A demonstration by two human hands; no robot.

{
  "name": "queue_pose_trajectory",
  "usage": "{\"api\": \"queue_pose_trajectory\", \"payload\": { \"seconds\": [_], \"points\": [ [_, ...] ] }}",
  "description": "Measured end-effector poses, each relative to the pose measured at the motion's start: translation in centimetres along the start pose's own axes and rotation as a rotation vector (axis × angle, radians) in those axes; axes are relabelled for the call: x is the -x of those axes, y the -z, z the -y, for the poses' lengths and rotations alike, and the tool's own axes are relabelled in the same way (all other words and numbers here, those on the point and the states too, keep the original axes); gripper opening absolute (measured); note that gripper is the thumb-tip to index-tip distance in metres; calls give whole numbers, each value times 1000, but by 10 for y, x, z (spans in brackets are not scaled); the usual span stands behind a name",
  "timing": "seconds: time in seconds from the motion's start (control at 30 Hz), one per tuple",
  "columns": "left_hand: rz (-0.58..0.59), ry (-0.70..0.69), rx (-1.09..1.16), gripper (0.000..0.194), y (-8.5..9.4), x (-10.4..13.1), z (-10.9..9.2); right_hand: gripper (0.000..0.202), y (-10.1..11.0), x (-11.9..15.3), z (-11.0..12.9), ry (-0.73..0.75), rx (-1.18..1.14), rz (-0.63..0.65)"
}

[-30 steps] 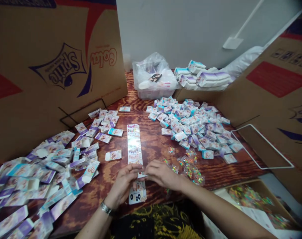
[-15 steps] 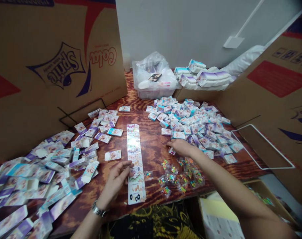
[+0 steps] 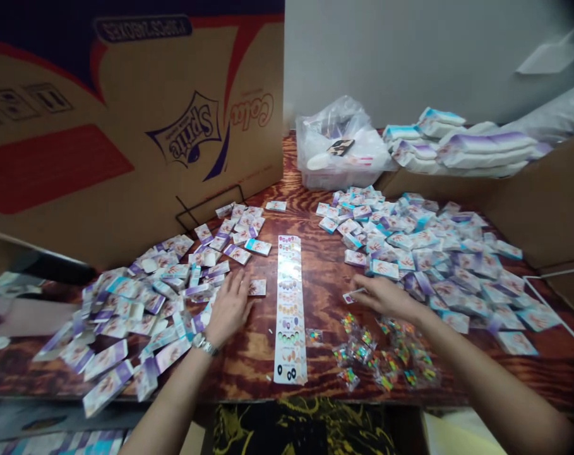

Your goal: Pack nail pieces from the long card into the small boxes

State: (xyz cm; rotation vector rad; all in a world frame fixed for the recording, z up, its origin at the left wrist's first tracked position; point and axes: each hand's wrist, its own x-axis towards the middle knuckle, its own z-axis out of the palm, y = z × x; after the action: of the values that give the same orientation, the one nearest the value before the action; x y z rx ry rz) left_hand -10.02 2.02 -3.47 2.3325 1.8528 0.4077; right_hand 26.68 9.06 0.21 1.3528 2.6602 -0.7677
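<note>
My left hand (image 3: 230,306) is open, its fingers stretched over the near edge of a pile of small white, purple and blue boxes (image 3: 173,272). One small box (image 3: 258,287) lies at its fingertips; whether they touch it is unclear. My right hand (image 3: 384,296) pinches a small printed card (image 3: 353,295) between thumb and fingers, low over the table. Between the hands lies a stack of long printed strips (image 3: 289,354) with rows of coloured nail-shaped designs. Near my right hand are several clear packets of colourful pieces (image 3: 386,366), with a lone packet (image 3: 314,335) beside the strips.
Another heap of small boxes (image 3: 419,246) covers the table's right side. A plastic-lined tub (image 3: 343,170) and wrapped bundles (image 3: 485,148) stand at the back. A large carton (image 3: 139,139) walls the left. At the far left, another person's forearm (image 3: 31,319) reaches in.
My left hand has moved off the strips, leftward to the small box. My right hand has drawn the card slightly up from the table. The head view has turned left.
</note>
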Motion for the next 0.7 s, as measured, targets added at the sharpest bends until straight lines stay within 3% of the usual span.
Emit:
{"api": "queue_pose_trajectory", "payload": {
  "seconds": [0.1, 0.17, 0.3, 0.4, 0.57, 0.7],
  "points": [
    [90, -22, -153, 57, -1, -7, 2, 22, 0, -5, 27, 47, -242, -215],
    [127, -44, -142, 57, -2, -13, -1, 24, -1, -11, 46, 111, -307, -277],
    [203, -8, 130, 47, -5, -27, -9, 17, -8, -25, 76, 224, -214, -317],
    [195, 77, 262, 44, -5, -33, -12, 15, -16, -29, 93, 289, -169, -381],
    [137, 295, 592, 33, -1, -31, -20, 17, -29, -24, 112, 342, -240, -533],
    [146, 487, 934, 41, -4, -20, -35, 17, -35, -23, 123, 386, -218, -614]
  ]
}}
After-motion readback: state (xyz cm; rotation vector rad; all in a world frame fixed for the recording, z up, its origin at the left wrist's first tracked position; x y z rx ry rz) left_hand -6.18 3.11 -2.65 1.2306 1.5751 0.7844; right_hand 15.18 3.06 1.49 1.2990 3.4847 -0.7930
